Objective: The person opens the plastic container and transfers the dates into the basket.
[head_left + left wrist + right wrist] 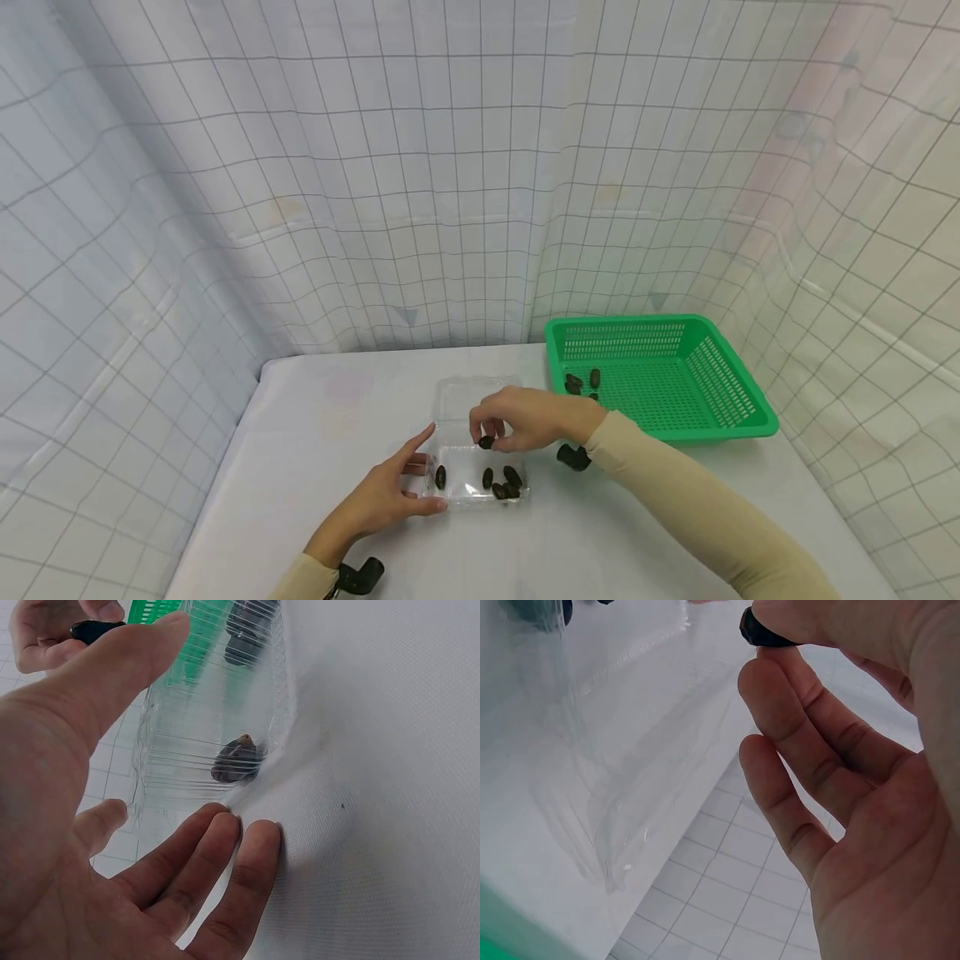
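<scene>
A clear plastic clamshell box [463,467] lies on the table with its lid [461,400] folded back. Inside, one dark date [440,477] lies near the left end and several more dates [512,477] cluster at the right. My right hand [517,417] holds another date [763,630] over the box's far side, pinched between thumb and fingertips. My left hand [384,498] is at the box's left end, thumb along the near corner and fingers extended beside the wall. A wrinkled skin and tan tip show on the left-end date [238,759] in the left wrist view.
A green plastic basket [757,423] stands at the back right, with several dates [573,383] in its left corner. White cloth covers the table [315,425]. Grid-patterned curtains [487,167] hang behind and along both sides.
</scene>
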{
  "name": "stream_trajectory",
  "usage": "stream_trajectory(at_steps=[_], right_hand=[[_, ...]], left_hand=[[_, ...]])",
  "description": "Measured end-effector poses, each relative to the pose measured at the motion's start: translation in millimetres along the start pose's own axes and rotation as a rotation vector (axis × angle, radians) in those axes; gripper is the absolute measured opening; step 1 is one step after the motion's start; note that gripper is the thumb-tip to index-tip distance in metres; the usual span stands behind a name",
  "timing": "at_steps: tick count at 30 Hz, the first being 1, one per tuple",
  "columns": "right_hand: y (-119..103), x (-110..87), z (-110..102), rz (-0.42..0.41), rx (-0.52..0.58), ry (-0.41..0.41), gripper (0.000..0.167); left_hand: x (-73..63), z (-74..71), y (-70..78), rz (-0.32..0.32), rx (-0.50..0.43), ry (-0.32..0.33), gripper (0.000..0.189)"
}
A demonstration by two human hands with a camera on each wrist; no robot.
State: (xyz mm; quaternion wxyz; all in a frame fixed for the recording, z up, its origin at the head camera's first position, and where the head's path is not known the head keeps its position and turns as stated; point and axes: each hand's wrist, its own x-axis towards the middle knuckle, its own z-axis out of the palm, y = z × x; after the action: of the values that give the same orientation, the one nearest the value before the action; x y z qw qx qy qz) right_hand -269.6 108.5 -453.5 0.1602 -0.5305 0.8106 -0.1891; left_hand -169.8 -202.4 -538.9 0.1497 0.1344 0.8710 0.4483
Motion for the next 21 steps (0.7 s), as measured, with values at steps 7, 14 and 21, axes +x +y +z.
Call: stream_trajectory(at_steps=[7,14,21], right_hand=[[7,-12.2,-6,-0.002,-0.005,0.094,0.024],[12,-27.1,-12,0.035,0.009,0.141,0.025],[20,-41.4,-17,0.068,0.007,0.178,0.029]], left_hand=[[0.2,1.3,0.6,-0.003,-0.005,0.004,0.123],[0.1,1.9,0.1,-0.009,-0.005,0.009,0.123],[-1.1,1.9,0.6,-0.008,-0.015,0.010,0.123]])
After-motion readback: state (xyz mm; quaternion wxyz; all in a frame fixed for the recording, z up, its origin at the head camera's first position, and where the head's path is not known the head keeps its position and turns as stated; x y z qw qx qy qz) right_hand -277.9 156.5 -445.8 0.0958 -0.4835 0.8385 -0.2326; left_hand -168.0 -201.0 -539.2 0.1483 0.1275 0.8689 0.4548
